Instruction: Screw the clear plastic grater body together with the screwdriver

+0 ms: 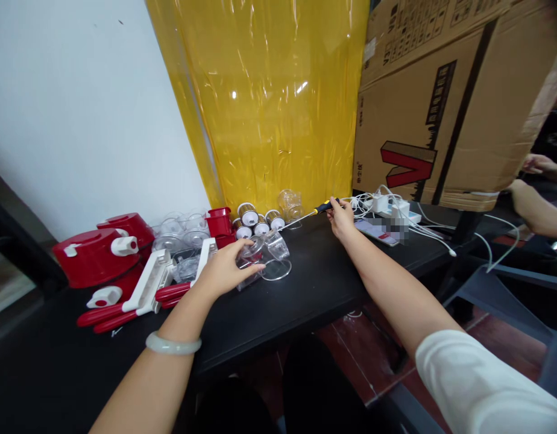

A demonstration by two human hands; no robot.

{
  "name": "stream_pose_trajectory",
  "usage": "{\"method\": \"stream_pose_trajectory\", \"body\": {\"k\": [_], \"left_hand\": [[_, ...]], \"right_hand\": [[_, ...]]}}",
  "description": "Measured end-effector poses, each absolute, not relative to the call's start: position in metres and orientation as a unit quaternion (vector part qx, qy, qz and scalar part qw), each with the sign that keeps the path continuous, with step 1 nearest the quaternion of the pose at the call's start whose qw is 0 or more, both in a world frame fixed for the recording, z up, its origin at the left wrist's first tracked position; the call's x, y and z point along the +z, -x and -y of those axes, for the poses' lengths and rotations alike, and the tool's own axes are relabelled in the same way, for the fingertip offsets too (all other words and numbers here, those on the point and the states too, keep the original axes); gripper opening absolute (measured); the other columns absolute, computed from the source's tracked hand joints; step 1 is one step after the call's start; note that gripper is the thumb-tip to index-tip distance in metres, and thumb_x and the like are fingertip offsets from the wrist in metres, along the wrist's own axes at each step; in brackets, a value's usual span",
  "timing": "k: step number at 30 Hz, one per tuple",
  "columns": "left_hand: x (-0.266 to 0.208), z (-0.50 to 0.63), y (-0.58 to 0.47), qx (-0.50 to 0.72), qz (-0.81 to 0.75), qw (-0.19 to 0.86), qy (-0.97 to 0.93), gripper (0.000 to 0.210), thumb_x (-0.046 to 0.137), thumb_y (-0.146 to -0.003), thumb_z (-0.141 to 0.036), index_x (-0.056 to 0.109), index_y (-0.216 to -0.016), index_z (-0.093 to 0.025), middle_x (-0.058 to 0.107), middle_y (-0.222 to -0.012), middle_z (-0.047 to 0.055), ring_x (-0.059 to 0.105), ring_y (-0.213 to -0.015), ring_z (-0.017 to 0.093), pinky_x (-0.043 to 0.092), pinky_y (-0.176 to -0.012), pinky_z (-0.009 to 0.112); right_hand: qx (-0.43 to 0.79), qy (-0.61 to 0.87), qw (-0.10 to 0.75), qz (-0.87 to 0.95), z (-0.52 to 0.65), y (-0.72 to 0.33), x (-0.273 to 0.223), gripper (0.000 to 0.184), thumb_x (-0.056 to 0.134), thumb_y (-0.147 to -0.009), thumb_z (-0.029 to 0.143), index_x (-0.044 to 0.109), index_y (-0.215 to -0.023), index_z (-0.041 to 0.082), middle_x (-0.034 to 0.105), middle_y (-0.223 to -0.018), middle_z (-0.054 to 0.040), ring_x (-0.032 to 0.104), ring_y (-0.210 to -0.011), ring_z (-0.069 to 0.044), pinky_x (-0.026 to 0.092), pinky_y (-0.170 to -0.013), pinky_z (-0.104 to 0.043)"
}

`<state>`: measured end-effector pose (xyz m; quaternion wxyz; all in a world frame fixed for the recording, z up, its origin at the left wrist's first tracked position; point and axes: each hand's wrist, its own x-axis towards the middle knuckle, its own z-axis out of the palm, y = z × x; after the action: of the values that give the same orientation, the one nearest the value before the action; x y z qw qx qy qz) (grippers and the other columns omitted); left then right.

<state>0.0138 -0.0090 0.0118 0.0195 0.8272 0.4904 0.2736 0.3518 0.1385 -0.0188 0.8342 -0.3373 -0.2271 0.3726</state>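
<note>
My left hand [226,268] curls its fingers around a clear plastic part [277,247] above the black tabletop; a round, ring-like rim [278,278] of clear plastic shows at its lower right. In my right hand [342,220] is a screwdriver [324,207] with a dark and yellow handle. Its metal shaft points left and down, and the tip meets the clear part or ends just beside it; I cannot tell which. Behind my left hand stand several small metallic cylinders [248,215] and a red plastic hopper-like piece [219,223].
On the left are red plastic housings [95,256] with white knobs, white pieces with red handles [149,283] and clear cups [172,229]. At right lie a phone [373,230], white cables and a power strip [412,216]. A cardboard box [405,108] stands behind; another person's arm [538,208] shows far right.
</note>
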Motion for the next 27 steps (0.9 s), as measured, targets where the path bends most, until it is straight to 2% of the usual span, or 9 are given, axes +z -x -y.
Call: {"method": "stream_pose_trajectory", "body": {"k": [4, 7, 11, 14, 16, 23, 27], "left_hand": [[0.0114, 0.0085, -0.0133, 0.273, -0.487, 0.022, -0.829, 0.064, 0.071, -0.078, -0.065, 0.060, -0.125, -0.023, 0.073, -0.116, 0.010, 0.070, -0.103, 0.031, 0.053, -0.090, 0.043], [0.0114, 0.0082, -0.0130, 0.271, -0.488, 0.022, -0.830, 0.064, 0.070, -0.078, -0.064, 0.060, -0.125, -0.023, 0.073, -0.116, 0.010, 0.070, -0.102, 0.031, 0.053, -0.090, 0.043], [0.0102, 0.0067, -0.0124, 0.267, -0.493, 0.016, -0.828, 0.065, 0.070, -0.078, -0.065, 0.059, -0.126, -0.023, 0.073, -0.116, 0.011, 0.070, -0.103, 0.032, 0.053, -0.090, 0.044], [0.0095, 0.0060, -0.0116, 0.267, -0.494, 0.015, -0.827, 0.066, 0.070, -0.078, -0.066, 0.059, -0.127, -0.023, 0.073, -0.116, 0.011, 0.070, -0.103, 0.032, 0.053, -0.090, 0.044], [0.0100, 0.0066, -0.0115, 0.268, -0.493, 0.016, -0.828, 0.066, 0.070, -0.078, -0.066, 0.059, -0.126, -0.023, 0.073, -0.115, 0.010, 0.070, -0.103, 0.031, 0.054, -0.091, 0.044], [0.0135, 0.0104, -0.0134, 0.269, -0.492, 0.017, -0.828, 0.064, 0.070, -0.078, -0.064, 0.060, -0.125, -0.022, 0.074, -0.115, 0.011, 0.071, -0.103, 0.032, 0.054, -0.090, 0.044], [0.0119, 0.0092, -0.0125, 0.271, -0.488, 0.011, -0.829, 0.066, 0.071, -0.078, -0.065, 0.060, -0.126, -0.022, 0.073, -0.117, 0.011, 0.071, -0.104, 0.032, 0.054, -0.091, 0.044]], "right_hand": [[0.381, 0.344, 0.823, 0.246, -0.1382, -0.3547, -0.0184, 0.027, 0.075, -0.074, 0.032, 0.051, -0.080, 0.022, 0.056, -0.061, 0.0074, 0.054, -0.052, -0.007, 0.039, -0.045, -0.015], [0.390, 0.330, 0.821, 0.256, -0.1369, -0.3557, -0.0178, 0.025, 0.072, -0.075, 0.030, 0.049, -0.076, 0.022, 0.055, -0.060, 0.0075, 0.054, -0.053, -0.007, 0.040, -0.046, -0.015], [0.391, 0.320, 0.828, 0.243, -0.1365, -0.3539, -0.0183, 0.033, 0.077, -0.074, 0.036, 0.048, -0.082, 0.024, 0.058, -0.066, 0.0080, 0.058, -0.056, -0.007, 0.045, -0.051, -0.017], [0.382, 0.316, 0.837, 0.232, -0.1380, -0.3517, -0.0192, 0.045, 0.083, -0.070, 0.042, 0.046, -0.091, 0.026, 0.060, -0.069, 0.0086, 0.057, -0.055, -0.007, 0.044, -0.050, -0.017], [0.375, 0.319, 0.841, 0.223, -0.1399, -0.3514, -0.0197, 0.048, 0.084, -0.068, 0.039, 0.045, -0.093, 0.027, 0.060, -0.069, 0.0091, 0.054, -0.051, -0.007, 0.042, -0.048, -0.017], [0.378, 0.304, 0.841, 0.238, -0.1443, -0.3556, -0.0208, 0.027, 0.072, -0.071, 0.027, 0.046, -0.079, 0.023, 0.054, -0.061, 0.0089, 0.052, -0.052, -0.007, 0.044, -0.052, -0.018], [0.381, 0.296, 0.840, 0.249, -0.1418, -0.3556, -0.0217, 0.022, 0.067, -0.072, 0.027, 0.046, -0.076, 0.023, 0.059, -0.066, 0.0073, 0.056, -0.057, -0.007, 0.045, -0.057, -0.019]]}}
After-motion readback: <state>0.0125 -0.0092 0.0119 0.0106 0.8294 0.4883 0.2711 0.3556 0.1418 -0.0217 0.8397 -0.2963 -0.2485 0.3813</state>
